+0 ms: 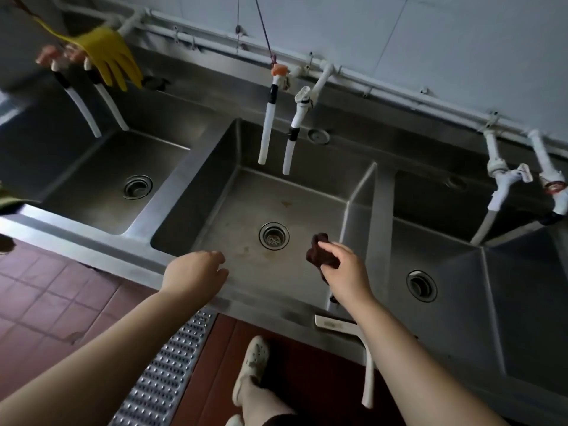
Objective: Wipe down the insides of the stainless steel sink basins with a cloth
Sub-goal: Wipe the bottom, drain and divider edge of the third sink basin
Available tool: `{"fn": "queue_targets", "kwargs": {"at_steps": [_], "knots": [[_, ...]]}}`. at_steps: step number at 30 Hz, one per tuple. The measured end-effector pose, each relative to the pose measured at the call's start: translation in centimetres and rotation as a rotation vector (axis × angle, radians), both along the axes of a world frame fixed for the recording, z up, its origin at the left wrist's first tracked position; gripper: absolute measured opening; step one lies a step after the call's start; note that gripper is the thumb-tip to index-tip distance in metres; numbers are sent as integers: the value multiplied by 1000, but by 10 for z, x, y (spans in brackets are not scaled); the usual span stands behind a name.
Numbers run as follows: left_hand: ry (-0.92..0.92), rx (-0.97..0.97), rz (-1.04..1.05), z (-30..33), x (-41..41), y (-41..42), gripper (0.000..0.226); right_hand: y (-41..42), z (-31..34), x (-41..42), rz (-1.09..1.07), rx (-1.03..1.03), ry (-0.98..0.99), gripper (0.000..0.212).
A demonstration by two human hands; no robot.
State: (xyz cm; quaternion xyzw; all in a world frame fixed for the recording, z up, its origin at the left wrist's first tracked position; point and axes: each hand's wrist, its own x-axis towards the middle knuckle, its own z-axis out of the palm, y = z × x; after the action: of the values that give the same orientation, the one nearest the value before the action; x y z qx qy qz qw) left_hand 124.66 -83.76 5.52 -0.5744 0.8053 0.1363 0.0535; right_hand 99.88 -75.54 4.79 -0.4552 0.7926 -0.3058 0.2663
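Observation:
A long stainless steel sink unit holds three basins: a left basin (pixel 101 186), a middle basin (pixel 246 207) and a right basin (pixel 455 281). My right hand (pixel 344 272) grips a bunched dark maroon cloth (pixel 319 252) above the middle basin's right side, near its round drain (pixel 274 236). My left hand (pixel 196 273) hovers over the front rim of the middle basin, fingers loosely curled, holding nothing. Brownish stains mark the middle basin's floor.
White hoses (pixel 267 130) hang from taps over the middle basin; more taps (pixel 504 186) stand at the right and left. A yellow rubber glove (pixel 110 56) hangs at top left. A squeegee (pixel 365 358) leans on the sink's front. A metal floor grate (pixel 166 373) and my shoe (pixel 252 364) lie below.

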Motion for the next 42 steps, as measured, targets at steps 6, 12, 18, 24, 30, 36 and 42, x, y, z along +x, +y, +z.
{"fn": "queue_targets", "kwargs": {"at_steps": [6,12,18,24,30,36,42], "knots": [[-14,70,-17,-33,8,-52,33,-64,-43,5,45,91,22,44],[-73,145,-16,-58,28,-117,33,-128,-100,27,156,300,-53,34],[-106,143,-109,-85,33,-168,29,-163,-153,42,204,476,-75,26],[-109,20,-391,-104,24,-227,21,-178,-193,46,382,364,77,27],[-5,-172,-751,-111,10,-296,23,-160,-253,73,924,582,207,53],[39,-256,-899,-135,-6,-360,15,-173,-304,85,1111,552,488,64],[77,-187,-816,-143,-22,-393,29,-236,-324,77,995,426,570,63]]}}
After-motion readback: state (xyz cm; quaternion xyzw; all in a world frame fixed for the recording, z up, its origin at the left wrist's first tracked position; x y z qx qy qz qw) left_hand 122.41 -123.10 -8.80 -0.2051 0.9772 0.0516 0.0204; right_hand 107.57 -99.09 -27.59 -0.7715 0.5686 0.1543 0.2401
